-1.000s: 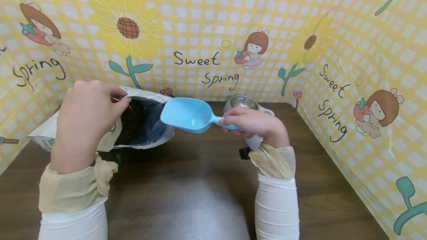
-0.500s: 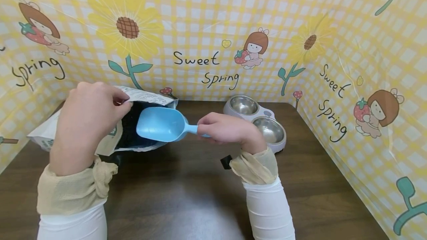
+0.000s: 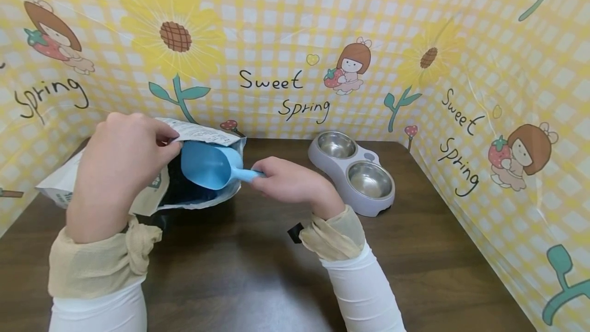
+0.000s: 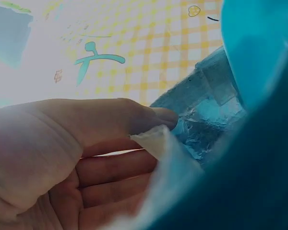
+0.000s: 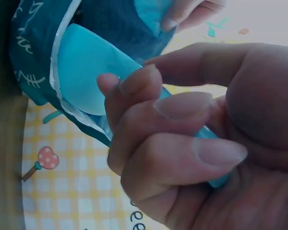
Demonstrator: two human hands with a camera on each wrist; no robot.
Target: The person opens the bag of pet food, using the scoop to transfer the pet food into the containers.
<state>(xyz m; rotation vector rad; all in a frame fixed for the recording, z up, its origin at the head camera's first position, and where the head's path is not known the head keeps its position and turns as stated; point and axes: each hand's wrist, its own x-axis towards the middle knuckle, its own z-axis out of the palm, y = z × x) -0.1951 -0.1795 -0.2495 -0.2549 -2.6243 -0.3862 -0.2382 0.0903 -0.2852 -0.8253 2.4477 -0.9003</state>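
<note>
Here's the left hand (image 3: 108, 168), back upward, wrist arched, forearm rising from the table's near edge; its thumb and fingers pinch the upper rim of a large crinkled bag, white and beige outside with a dark bluish lining (image 3: 203, 133). The bag lies on its side by the far left corner of the brown wood-grain table (image 3: 239, 270), mouth gaping toward the right edge.

And over to the right hand (image 3: 292, 183): forearm slanting up and leftward from the near edge, knuckles up, fingers curled firmly round the handle of a smooth light-blue plastic scoop (image 3: 209, 165). The right wrist view shows that wrap nicely, fingertips folded back toward the palm. The scoop's rounded, trough-shaped blade sits in the bag's mouth, tip pointing at the left edge, hollow side up. Its long axis runs nearly parallel to the far edge, the handle end a touch nearer the near edge.

Out to the right, a lilac double feeder (image 3: 341, 165) holds two round, shiny metal bowls, reaching from the far edge toward the right edge. Just beside the right wrist, a small flat black piece (image 3: 294, 233) shows against the wood.
</note>
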